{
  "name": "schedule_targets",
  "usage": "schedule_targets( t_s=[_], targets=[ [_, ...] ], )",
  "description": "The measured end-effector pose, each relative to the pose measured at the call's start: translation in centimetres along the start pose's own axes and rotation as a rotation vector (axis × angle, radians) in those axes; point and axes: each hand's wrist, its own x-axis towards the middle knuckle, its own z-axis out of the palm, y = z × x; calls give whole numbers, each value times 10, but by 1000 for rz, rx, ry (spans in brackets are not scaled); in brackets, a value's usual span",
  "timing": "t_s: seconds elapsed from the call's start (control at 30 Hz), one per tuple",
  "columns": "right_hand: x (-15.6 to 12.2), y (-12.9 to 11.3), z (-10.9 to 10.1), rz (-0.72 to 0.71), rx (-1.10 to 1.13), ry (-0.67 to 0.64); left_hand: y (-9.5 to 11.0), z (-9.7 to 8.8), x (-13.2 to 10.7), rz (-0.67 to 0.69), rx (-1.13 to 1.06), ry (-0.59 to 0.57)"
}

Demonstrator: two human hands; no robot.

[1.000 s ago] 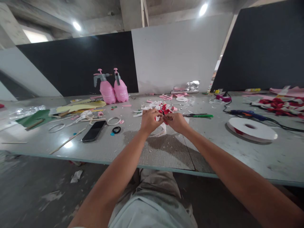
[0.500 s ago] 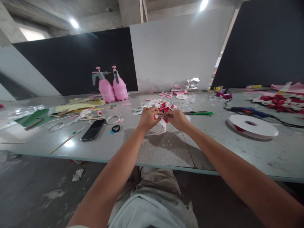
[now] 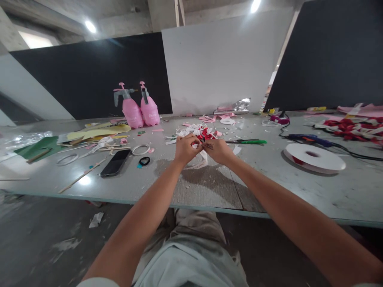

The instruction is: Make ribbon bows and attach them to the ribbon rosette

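My left hand (image 3: 186, 149) and my right hand (image 3: 218, 150) meet over the table, fingertips nearly touching. Both are closed in a pinch on a white printed ribbon (image 3: 202, 160), which curves down below the fingers toward the tabletop. The exact spot where they grip it is partly covered by the fingers. Just behind the hands lies a heap of red and white ribbon pieces (image 3: 200, 130). Green-handled scissors (image 3: 253, 142) rest to the right of my right hand, beside a small white scrap (image 3: 237, 150).
A white ribbon spool (image 3: 324, 160), a blue glue gun (image 3: 311, 138) with its cable and a red-white ribbon pile (image 3: 356, 129) lie right. Left are a phone (image 3: 116, 162), tape rings (image 3: 141, 150), sticks and paper (image 3: 98, 132). Two pink spray bottles (image 3: 149, 111) stand behind.
My fingertips have shifted slightly, and the red piece seen between them is now less visible. The whole view has moved a little; the hands stay at the same place over the table.
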Motion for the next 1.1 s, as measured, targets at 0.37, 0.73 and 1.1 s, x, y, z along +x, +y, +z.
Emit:
schedule_targets(
  t_s=[0.37, 0.73, 1.1],
  targets=[
    [-6, -6, -8, 44, 136, 84, -35, -9, 9, -295, -233, 270],
    [-4, -2, -8, 30, 251, 58, -11, -2, 4, -95, -379, 26],
    [-4, 4, -5, -8, 216, 46, -10, -5, 1, -103, -442, 31]
  ],
)
